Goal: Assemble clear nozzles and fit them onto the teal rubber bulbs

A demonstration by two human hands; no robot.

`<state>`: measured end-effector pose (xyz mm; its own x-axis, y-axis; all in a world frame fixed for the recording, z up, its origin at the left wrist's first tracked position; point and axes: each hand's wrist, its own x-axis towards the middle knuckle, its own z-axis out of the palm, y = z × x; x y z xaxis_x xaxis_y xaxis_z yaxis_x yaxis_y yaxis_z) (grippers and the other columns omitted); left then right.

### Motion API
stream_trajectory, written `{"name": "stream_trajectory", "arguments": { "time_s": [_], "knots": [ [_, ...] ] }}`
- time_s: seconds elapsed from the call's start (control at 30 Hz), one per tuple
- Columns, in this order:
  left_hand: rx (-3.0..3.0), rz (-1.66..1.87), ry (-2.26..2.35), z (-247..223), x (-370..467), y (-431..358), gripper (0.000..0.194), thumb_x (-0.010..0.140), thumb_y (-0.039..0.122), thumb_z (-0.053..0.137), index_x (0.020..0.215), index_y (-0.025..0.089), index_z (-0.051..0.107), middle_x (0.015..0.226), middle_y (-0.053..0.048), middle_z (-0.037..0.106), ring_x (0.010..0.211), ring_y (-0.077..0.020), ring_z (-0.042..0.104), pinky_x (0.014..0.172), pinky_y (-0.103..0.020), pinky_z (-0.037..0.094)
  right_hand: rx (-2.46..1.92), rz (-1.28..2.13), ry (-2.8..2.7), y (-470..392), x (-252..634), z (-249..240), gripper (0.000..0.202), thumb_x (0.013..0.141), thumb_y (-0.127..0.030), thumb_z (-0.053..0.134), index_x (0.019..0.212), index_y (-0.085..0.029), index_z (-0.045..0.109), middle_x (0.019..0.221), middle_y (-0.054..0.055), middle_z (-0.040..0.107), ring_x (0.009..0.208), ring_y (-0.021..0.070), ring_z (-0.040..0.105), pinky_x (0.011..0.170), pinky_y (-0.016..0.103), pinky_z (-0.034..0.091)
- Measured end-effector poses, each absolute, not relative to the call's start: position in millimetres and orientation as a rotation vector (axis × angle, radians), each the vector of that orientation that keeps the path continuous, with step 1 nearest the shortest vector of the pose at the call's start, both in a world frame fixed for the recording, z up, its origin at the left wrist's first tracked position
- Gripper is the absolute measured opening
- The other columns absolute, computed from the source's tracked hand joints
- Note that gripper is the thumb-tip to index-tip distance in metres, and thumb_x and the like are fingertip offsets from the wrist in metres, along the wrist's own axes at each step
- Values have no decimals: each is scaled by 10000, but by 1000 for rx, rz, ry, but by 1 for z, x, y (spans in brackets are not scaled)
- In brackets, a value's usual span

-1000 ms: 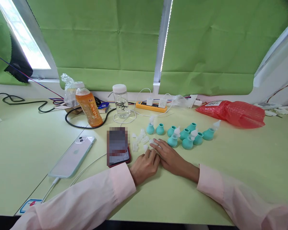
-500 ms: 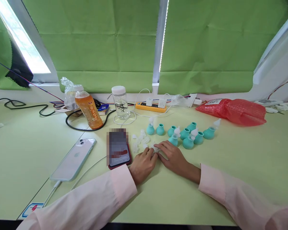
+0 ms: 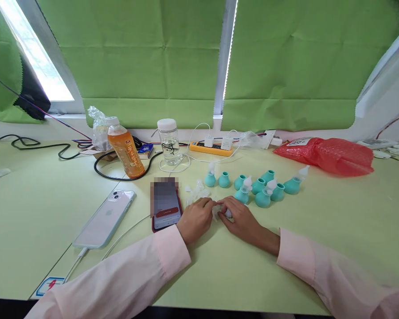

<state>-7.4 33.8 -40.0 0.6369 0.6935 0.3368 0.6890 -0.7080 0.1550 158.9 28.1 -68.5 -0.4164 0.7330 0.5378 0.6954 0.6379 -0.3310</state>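
On the near side of the red phone (image 3: pixel 168 218), your left sleeve (image 3: pixel 119 272) is running off the bottom of the view and partly covering a table sticker (image 3: pixel 48 286). The upper part of the red phone is hiding behind blurred blocks. To its right, your left hand (image 3: pixel 197 220) is covering some of the loose clear pieces (image 3: pixel 199 191). Well to its right, your right sleeve (image 3: pixel 319 261) is leaving at the corner.

A small clear piece (image 3: pixel 216 213) is lying right of the red phone, at your fingertips and partly concealed. Your left fingers are bending close together above it; I cannot tell whether they are gripping anything. Your right hand (image 3: pixel 241 219) is curving its thumb and forefinger around a narrow gap beside the piece; I cannot tell if they are holding it. A white bit (image 3: pixel 228 213) is peeking out beneath.

Left of the red phone, a pale phone (image 3: pixel 103 219) is lying face down; beyond them an orange drink bottle (image 3: pixel 128 153) is standing. A water bottle (image 3: pixel 169 150) is standing behind the red phone. To its right, nine teal bulbs (image 3: pixel 262 199) are crowding the space just beyond your right hand, four wearing clear tips.
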Motion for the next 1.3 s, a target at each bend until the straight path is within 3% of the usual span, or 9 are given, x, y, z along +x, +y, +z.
{"name": "stream_trajectory", "arguments": {
  "time_s": [0.17,0.4,0.57,0.83,0.97,1.13,1.3],
  "knots": [
    [2949,509,1183,-32,-13,53,232,810,92,380,963,147,545,882,-55,586,903,-179,472,757,-283,432,-1088,17,-2348,24,155,-63,262,800,-144,394,1045,-185,477,1097,99,509,1011,231,443,789,416,423],
    [3076,318,1285,-26,-3,57,188,775,144,443,861,158,610,965,-116,500,919,-254,406,692,-356,402,-1091,-123,-2381,26,160,-65,260,782,-68,385,928,-187,564,967,81,579,892,231,480,711,400,433],
    [3005,287,1312,-20,-6,50,133,728,224,529,788,153,624,890,-103,487,882,-245,403,673,-348,396,-1023,-123,-2213,28,164,-68,278,789,-62,378,962,-195,550,1014,95,536,903,210,469,747,393,436],
    [3049,188,1246,-25,-2,46,110,754,171,522,719,144,623,816,-86,538,867,-233,420,645,-319,392,-964,222,-1910,14,159,-59,205,799,-176,435,912,-241,594,946,67,506,757,156,528,641,322,482],
    [3062,205,1181,-27,-3,47,156,759,142,512,645,135,619,755,-87,559,838,-223,428,630,-295,393,-958,715,-1695,7,157,-56,154,760,-234,508,855,-219,628,938,69,543,764,160,557,554,279,513],
    [3105,196,1154,-30,-4,48,161,747,111,509,622,123,611,687,-81,570,815,-227,446,610,-289,394,-1005,1203,-1415,3,156,-55,190,731,-265,546,882,-189,632,793,45,621,590,127,588,535,294,523],
    [3080,187,1157,-32,-4,51,142,760,122,494,685,131,614,693,-73,566,785,-204,458,649,-291,399,-986,1271,-1305,1,156,-49,130,669,-289,599,695,-177,657,981,69,601,537,111,584,498,302,525]
  ]
}}
